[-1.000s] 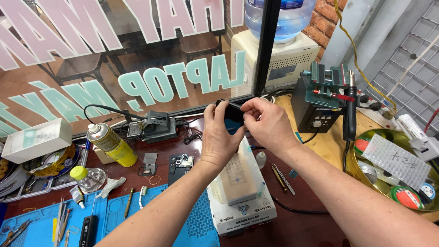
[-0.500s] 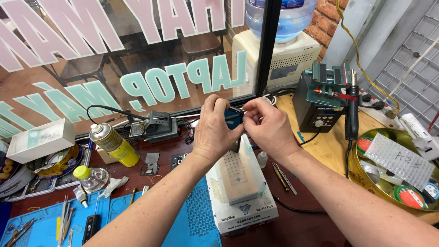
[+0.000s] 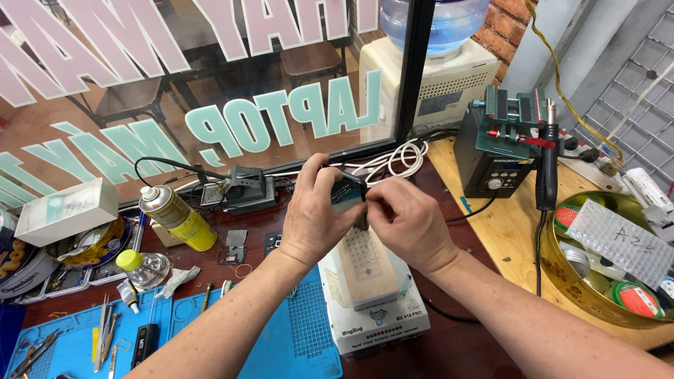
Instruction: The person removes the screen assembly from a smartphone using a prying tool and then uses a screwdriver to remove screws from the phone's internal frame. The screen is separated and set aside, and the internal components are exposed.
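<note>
Both hands meet over the middle of the bench on a small dark phone-like device. My left hand wraps its left side with the fingers curled over the top edge. My right hand pinches its right edge with thumb and fingertips. The device is held just above a white box-shaped machine with a perforated top plate. Most of the device is hidden by my fingers.
A yellow spray can, a small clear bottle with a yellow cap and small parts lie left. Tweezers and tools rest on a blue mat. A black hot-air station and a round tin of tape rolls stand right.
Both hands and the device have shifted slightly toward me and lower in view; the grip stays the same. The view has tilted a little.
</note>
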